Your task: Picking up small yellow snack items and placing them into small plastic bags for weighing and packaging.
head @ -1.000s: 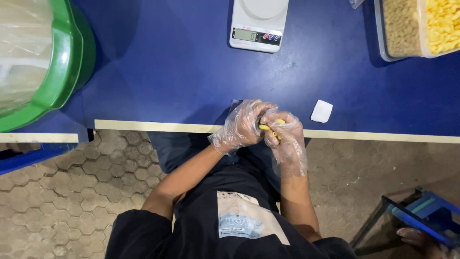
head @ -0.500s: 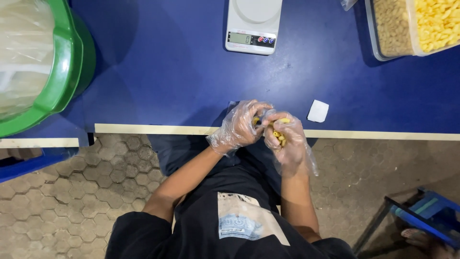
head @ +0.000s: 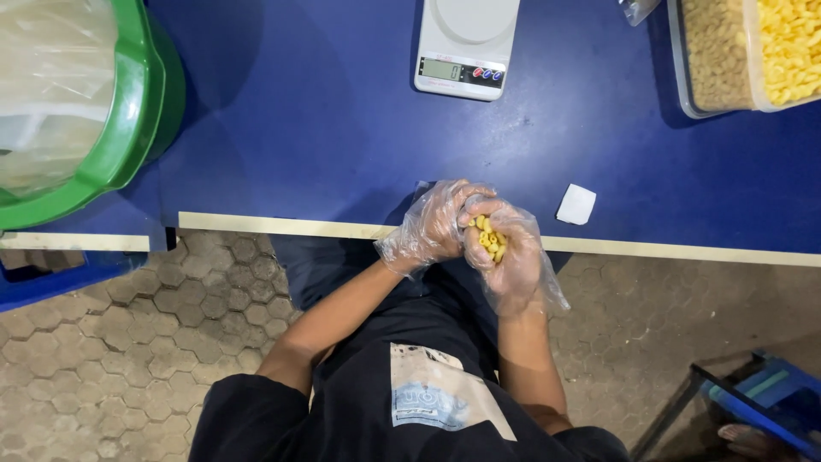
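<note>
While yellow pasta (head: 490, 240) lay cupped in the right hand (head: 505, 252), the left hand's (head: 432, 224) fingers pinched it; tubs (head: 746, 53) held more.

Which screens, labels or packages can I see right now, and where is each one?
Scale screen: top centre of the table, a small grey rectangle on a white scale, coloured buttons beside it.
Shirt patch: on the black shirt, bottom centre, pale rectangle with blue print.
White square: flat on the table, right of the hands; cannot tell if it is a label.
Tubs: top right, clear, tan and yellow pieces inside.
</note>
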